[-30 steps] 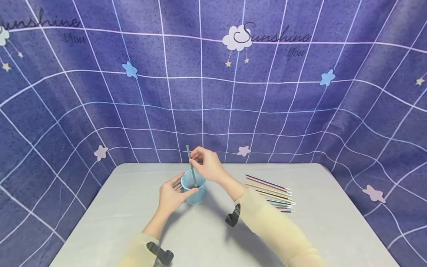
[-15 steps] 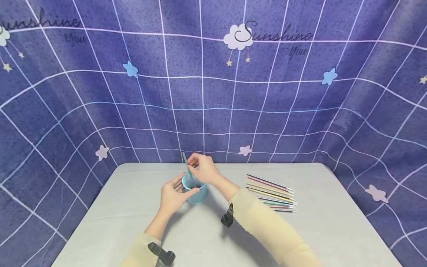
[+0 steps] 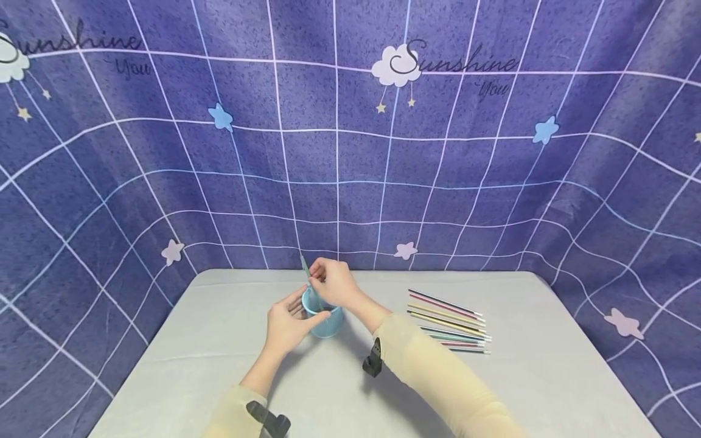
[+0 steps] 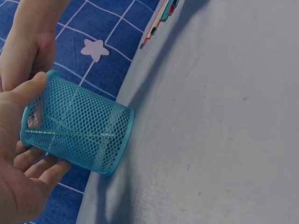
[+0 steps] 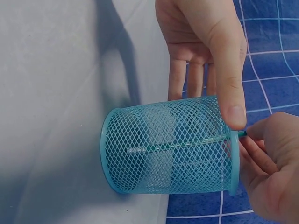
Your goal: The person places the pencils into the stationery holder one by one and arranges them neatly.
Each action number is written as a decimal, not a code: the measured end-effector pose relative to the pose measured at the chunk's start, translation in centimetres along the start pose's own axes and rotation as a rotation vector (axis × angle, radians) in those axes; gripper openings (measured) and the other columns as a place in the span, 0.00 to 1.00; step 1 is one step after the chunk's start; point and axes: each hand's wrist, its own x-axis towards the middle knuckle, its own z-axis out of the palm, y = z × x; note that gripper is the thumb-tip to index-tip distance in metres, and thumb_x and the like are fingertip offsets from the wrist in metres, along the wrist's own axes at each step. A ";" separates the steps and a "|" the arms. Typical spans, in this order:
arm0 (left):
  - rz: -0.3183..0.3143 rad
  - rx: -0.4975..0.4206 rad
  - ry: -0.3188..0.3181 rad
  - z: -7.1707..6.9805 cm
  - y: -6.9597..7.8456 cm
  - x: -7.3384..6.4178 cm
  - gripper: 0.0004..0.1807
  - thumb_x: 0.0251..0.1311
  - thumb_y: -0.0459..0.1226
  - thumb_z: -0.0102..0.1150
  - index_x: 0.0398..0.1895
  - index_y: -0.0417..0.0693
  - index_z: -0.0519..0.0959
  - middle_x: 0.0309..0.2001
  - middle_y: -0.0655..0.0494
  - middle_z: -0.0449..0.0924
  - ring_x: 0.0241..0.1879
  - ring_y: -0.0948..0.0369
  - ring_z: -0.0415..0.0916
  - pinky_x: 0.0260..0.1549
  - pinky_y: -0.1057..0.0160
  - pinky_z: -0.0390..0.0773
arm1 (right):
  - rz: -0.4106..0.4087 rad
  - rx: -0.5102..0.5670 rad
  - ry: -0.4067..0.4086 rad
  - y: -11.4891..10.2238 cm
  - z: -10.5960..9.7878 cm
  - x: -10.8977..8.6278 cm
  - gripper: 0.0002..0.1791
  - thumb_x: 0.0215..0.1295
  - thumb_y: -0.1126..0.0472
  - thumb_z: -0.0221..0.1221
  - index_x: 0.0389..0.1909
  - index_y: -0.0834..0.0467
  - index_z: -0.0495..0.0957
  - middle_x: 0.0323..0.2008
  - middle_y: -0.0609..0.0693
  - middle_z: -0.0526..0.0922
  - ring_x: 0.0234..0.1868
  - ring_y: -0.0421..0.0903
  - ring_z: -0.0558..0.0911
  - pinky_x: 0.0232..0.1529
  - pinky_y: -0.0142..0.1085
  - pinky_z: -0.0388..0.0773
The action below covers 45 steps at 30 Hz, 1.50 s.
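Head cam: purple curtain behind the far edge of a pale tabletop, elbow room near and left — loose pencils right of the mesh cup. Left wrist: left hand curls round it. Right wrist: right hand pinches a green pencil dipped inside.

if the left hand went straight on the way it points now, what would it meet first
The cup, most likely: it sits between the thumb and fingers of the left hand. Past it, the right hand might come next, though depth is hard to judge.
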 end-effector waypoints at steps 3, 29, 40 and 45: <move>0.005 0.004 -0.002 -0.1 0.1 -0.1 0.46 0.47 0.43 0.88 0.70 0.35 0.77 0.64 0.34 0.82 0.60 0.40 0.85 0.58 0.52 0.88 | 0.002 -0.017 0.008 -0.2 0.1 0.1 0.04 0.71 0.66 0.66 0.44 0.61 0.84 0.37 0.52 0.91 0.37 0.44 0.89 0.39 0.22 0.86; -0.023 -0.006 0.033 0.0 0.3 -0.2 0.47 0.43 0.42 0.90 0.67 0.33 0.78 0.62 0.31 0.83 0.59 0.37 0.85 0.59 0.48 0.88 | -0.064 -0.123 0.063 3.2 -7.9 -2.5 0.07 0.64 0.66 0.70 0.42 0.61 0.86 0.37 0.54 0.92 0.37 0.48 0.92 0.44 0.39 0.93; -0.015 0.006 0.042 0.0 0.0 -0.2 0.46 0.44 0.43 0.89 0.68 0.35 0.79 0.62 0.32 0.83 0.59 0.37 0.85 0.57 0.49 0.89 | -0.058 -0.269 0.055 8.7 -15.2 -8.5 0.04 0.62 0.69 0.69 0.36 0.64 0.85 0.29 0.52 0.89 0.28 0.43 0.87 0.32 0.36 0.89; -0.021 0.006 0.031 0.1 0.0 -0.1 0.46 0.44 0.43 0.89 0.68 0.36 0.79 0.63 0.33 0.83 0.60 0.37 0.85 0.57 0.50 0.89 | -0.031 -0.306 0.018 10.7 -16.5 -11.2 0.03 0.61 0.69 0.69 0.34 0.61 0.85 0.26 0.46 0.87 0.26 0.37 0.83 0.29 0.31 0.85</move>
